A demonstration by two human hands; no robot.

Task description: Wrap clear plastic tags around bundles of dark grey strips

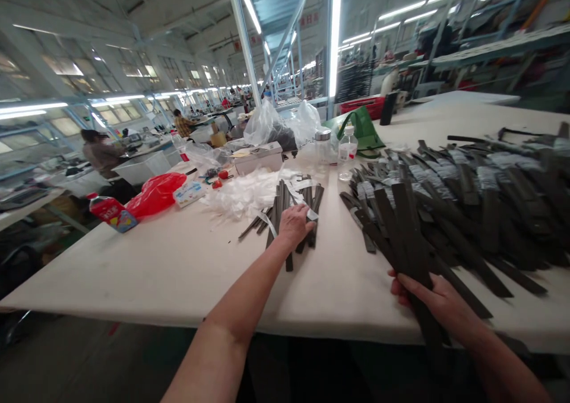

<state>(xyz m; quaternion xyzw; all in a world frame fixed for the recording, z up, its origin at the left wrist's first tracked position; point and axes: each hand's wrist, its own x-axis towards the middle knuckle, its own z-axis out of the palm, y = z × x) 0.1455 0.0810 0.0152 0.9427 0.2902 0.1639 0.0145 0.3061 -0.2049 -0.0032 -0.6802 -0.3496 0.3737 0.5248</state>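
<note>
My left hand (294,224) reaches forward and closes over a small loose pile of dark flat strips (285,204) on the white table (169,266). My right hand (434,299) grips the near ends of a bundle of long dark strips (407,225) at the table's front edge. That bundle lies at the near side of a large heap of dark strips (481,201), many of them banded with pale labels, spread over the right half of the table.
Crumpled clear plastic (247,195) lies behind the small pile. A red bag (155,192), a red bottle (111,212), a white box (258,156), two clear bottles (347,151) and a green bag (363,127) stand further back. Seated people work at far tables on the left.
</note>
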